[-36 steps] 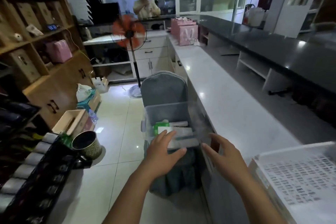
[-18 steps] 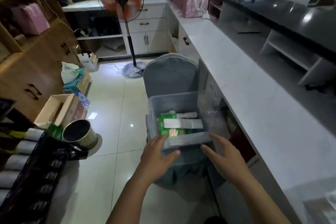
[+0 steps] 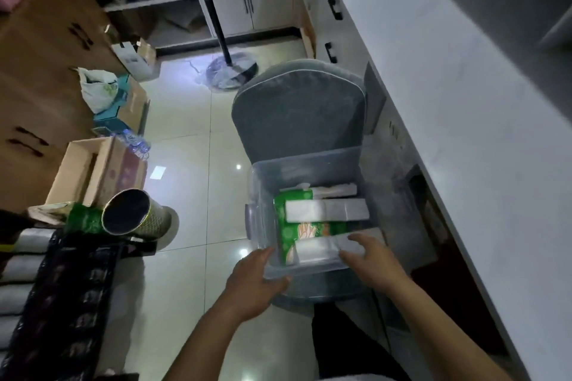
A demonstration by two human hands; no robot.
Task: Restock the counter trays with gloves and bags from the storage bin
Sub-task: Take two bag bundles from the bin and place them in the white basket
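Note:
A clear plastic storage bin (image 3: 258, 195) sits on the seat of a grey padded chair (image 3: 298, 114). Inside lie a green glove pack (image 3: 297, 229) and several white packs (image 3: 326, 210). My left hand (image 3: 255, 280) holds the bin's near left corner, thumb on the rim. My right hand (image 3: 370, 254) reaches over the near right rim with fingers spread, fingertips touching the nearest white pack (image 3: 315, 249). No counter tray is in view.
The white counter (image 3: 448, 102) runs along the right. A fan stand (image 3: 216, 31) rises behind the chair. Cardboard boxes (image 3: 93, 170), a metal bin (image 3: 133, 212) and a black rack of rolls (image 3: 46, 288) crowd the left floor.
My head has tilted down, so the tray and far room left view. Both hands moved forward onto the bin; the left now holds its corner, the right reaches inside.

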